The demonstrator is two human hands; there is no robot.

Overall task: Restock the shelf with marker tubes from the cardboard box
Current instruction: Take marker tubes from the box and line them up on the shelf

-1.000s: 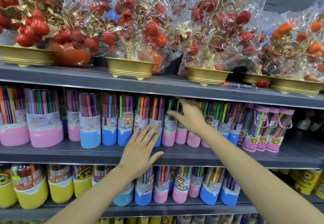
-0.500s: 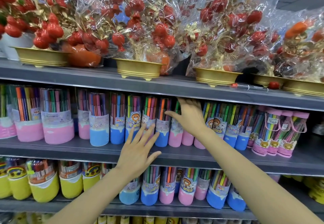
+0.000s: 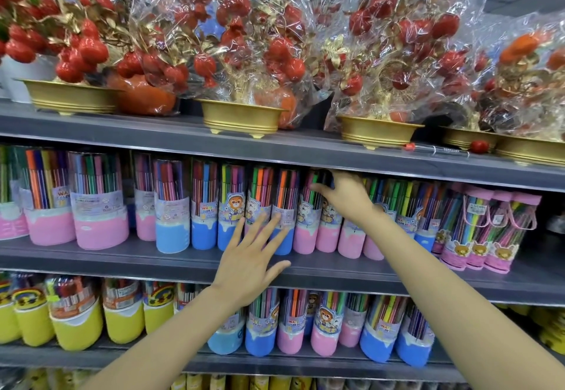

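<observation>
Marker tubes [image 3: 203, 233] with blue and pink bases stand in a tight row on the grey middle shelf [image 3: 122, 262]. My left hand [image 3: 249, 262] is flat with fingers spread, its fingertips touching the blue bases of two tubes at the shelf's front. My right hand [image 3: 348, 197] reaches up under the shelf above. Its thumb and fingers curl round the top of a pink-based tube [image 3: 327, 237], and the fingertips are hidden behind the tubes. The cardboard box is out of view.
Wrapped ornament trees with red fruit in gold bowls [image 3: 241, 117] fill the top shelf, close above the tube tops. Pink handled tubes [image 3: 477, 237] stand at the right. The lower shelf holds yellow-based tubs [image 3: 78, 325] and more marker tubes [image 3: 260, 337].
The view has shifted a little, so the shelves sit further right in frame. Both hands stay at the same tubes; the left fingers have spread slightly wider.
</observation>
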